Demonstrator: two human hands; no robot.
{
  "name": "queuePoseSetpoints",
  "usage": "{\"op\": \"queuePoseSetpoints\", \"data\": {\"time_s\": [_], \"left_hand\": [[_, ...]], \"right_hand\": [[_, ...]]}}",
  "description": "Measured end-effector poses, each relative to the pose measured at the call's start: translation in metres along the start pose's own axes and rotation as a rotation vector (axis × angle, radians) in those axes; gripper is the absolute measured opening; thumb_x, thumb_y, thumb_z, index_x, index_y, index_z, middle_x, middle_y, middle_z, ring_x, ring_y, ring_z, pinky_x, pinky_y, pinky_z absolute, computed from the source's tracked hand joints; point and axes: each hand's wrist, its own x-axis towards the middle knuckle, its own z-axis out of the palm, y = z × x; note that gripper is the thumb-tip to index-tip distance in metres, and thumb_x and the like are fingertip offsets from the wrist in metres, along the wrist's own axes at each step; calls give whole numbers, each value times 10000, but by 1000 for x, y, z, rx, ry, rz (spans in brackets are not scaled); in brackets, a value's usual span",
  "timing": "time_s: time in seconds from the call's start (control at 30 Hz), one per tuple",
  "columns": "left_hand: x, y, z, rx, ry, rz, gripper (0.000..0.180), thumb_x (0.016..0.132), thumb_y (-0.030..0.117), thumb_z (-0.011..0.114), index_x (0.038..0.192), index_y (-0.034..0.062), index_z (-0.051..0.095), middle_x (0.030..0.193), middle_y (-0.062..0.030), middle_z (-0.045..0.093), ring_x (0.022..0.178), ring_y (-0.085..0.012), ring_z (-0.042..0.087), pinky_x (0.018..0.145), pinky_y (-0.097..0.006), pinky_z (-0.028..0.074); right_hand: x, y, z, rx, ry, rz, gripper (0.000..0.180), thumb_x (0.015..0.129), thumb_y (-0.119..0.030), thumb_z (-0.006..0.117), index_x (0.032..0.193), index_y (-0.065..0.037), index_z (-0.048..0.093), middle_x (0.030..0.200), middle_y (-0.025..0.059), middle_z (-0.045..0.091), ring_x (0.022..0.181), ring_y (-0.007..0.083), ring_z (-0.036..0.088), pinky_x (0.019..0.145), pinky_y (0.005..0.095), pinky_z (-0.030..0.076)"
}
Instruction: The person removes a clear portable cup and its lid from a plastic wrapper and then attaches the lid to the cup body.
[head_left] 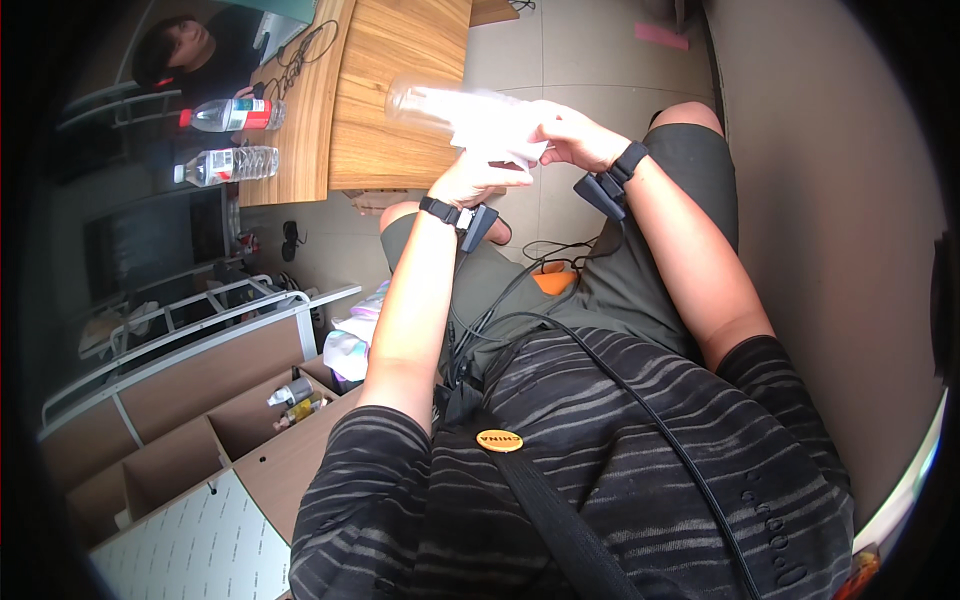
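I sit with both arms raised in front of me. My left hand (478, 177) grips a clear plastic cup or bottle (425, 103) wrapped in a white cloth or tissue (495, 125), held on its side above my knees. My right hand (578, 136) closes on the white cloth at the cup's near end. Both wrists carry black bands with small black devices. The cup's far end points toward the wooden table (385, 90).
Two water bottles (230, 140) lie on the table's left edge, where another person (185, 55) sits. Low wooden shelves (210, 400) with small bottles stand at my left. Black cables run across my lap. A wall is on the right.
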Motion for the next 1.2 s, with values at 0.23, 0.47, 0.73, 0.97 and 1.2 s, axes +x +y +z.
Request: {"op": "queuePoseSetpoints", "data": {"time_s": [0.23, 0.47, 0.73, 0.97, 1.2], "left_hand": [[-2, 3, 11, -659, -20, 360, 1260, 783, 922, 536, 1577, -26, 291, 1594, -195, 384, 1498, -339, 332, 1275, -524, 172], [0, 10, 21, -631, 133, 305, 1076, 931, 835, 357, 1617, 11, 268, 1620, -171, 365, 1502, -329, 320, 1269, -476, 158], [-5, 40, -11, -777, 386, 479, 865, 994, 697, 403, 1615, 98, 343, 1603, -92, 417, 1448, -278, 389, 1217, -453, 268], [-10, 50, -16, -718, 456, 546, 725, 1041, 656, 333, 1562, 160, 427, 1484, -85, 506, 1359, -286, 454, 1193, -481, 294], [19, 37, 27, -831, 302, 515, 1016, 920, 885, 236, 1607, 142, 336, 1507, -123, 473, 1384, -296, 436, 1195, -503, 293]], "right_hand": [[1, -8, 3, -81, 191, -79, 356, 952, -301, 717, 1177, -64, 576, 1050, 35, 688, 934, 110, 675, 840, 281, 581], [5, -7, 13, -378, 273, 21, 514, 879, -263, 820, 1253, -13, 572, 1134, 57, 684, 985, 105, 656, 838, 241, 549], [3, -8, 18, -528, 302, -74, 578, 828, -220, 857, 1315, -27, 614, 1132, 43, 715, 1011, 120, 655, 907, 287, 528], [-1, 2, 15, -546, 291, -188, 621, 765, -229, 923, 1290, -36, 653, 1085, 45, 715, 978, 131, 649, 911, 312, 531], [2, -8, -1, -510, 261, -124, 546, 850, -216, 860, 1309, -30, 629, 1139, 41, 710, 1038, 118, 655, 949, 295, 527]]}}
